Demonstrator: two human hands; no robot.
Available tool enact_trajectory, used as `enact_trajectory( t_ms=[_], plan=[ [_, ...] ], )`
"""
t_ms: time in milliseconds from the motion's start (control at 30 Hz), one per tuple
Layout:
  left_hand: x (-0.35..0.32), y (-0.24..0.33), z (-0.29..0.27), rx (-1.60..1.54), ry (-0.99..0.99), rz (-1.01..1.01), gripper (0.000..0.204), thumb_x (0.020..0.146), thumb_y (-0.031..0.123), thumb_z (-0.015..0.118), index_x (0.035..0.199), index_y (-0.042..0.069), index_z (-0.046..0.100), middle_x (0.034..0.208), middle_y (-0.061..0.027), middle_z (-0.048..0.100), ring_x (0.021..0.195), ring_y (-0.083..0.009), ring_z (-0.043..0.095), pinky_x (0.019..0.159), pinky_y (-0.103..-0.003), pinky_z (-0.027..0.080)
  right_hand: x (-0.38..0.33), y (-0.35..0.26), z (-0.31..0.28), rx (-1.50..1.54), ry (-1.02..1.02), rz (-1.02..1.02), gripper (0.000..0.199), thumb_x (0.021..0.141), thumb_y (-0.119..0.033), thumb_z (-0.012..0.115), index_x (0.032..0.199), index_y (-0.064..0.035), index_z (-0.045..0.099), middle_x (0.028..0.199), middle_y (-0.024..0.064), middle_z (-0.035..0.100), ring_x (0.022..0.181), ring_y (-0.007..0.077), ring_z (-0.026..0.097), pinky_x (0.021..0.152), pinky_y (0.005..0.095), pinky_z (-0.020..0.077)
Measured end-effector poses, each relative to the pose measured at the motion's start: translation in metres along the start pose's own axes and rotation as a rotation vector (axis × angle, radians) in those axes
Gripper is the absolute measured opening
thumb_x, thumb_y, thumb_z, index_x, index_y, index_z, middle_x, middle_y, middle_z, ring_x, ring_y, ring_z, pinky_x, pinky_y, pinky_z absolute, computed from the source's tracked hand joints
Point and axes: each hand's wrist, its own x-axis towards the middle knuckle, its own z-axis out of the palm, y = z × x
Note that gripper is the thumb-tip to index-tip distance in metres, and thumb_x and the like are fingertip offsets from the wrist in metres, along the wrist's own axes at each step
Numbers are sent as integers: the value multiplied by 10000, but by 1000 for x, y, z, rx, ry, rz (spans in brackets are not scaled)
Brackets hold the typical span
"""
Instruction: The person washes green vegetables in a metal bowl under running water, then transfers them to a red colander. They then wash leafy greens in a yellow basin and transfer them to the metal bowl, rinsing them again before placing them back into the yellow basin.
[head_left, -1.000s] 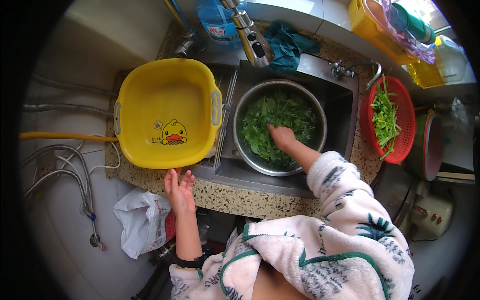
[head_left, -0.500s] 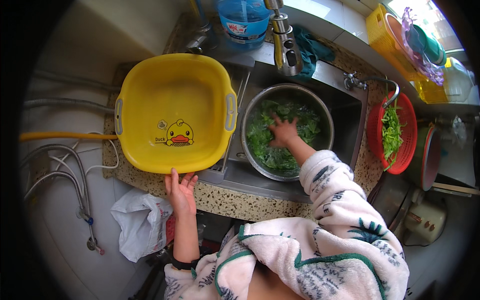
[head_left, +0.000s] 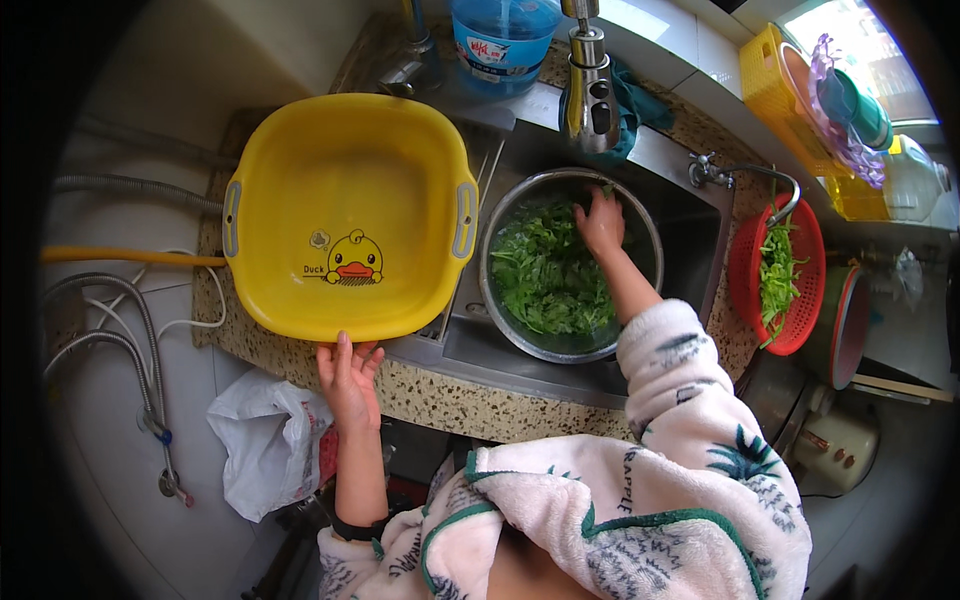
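Note:
A round metal basin stands in the sink, holding water and loose leafy greens. My right hand is inside it by the far right wall, fingers bent around a small bit of the greens; the fingertips are partly hidden. To the left, a large yellow plastic tub with a cartoon duck on its bottom rests on the counter and the sink's edge. Against the tub's near rim, my left hand is palm up with its fingers stretched out and apart, their tips touching the rim.
A pull-out faucet hangs over the sink's far side, near a blue liquid bottle and a dark green cloth. On the right stands a red colander of cut greens. A white plastic bag hangs below the counter.
My right hand has moved from the middle of the metal basin to its far right side, and its spread fingers have drawn together. My left hand stays at the tub's rim.

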Motion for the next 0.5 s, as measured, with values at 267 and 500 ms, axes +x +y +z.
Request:
enact_trajectory(
  t_ms=[267, 500],
  plan=[
    [2, 4, 0, 25, -8, 18, 312, 892, 201, 584, 1156, 89, 461, 1075, -47, 541, 892, -175, 569, 729, -302, 494, -12, 3, 11, 35, -633, -222, 482, 752, -294, 596, 1199, -120, 549, 1106, 186, 590, 1004, 327, 581, 885, 422, 451],
    [0, 2, 1, 15, -1, 6, 305, 892, 202, 586, 1147, 86, 466, 1071, -43, 545, 894, -170, 568, 729, -303, 494, -64, -48, 2, -51, -579, -461, 667, 699, -521, 667, 1306, -386, 426, 1482, 52, 215, 1316, 408, 260, 995, 691, 178]
  ],
)
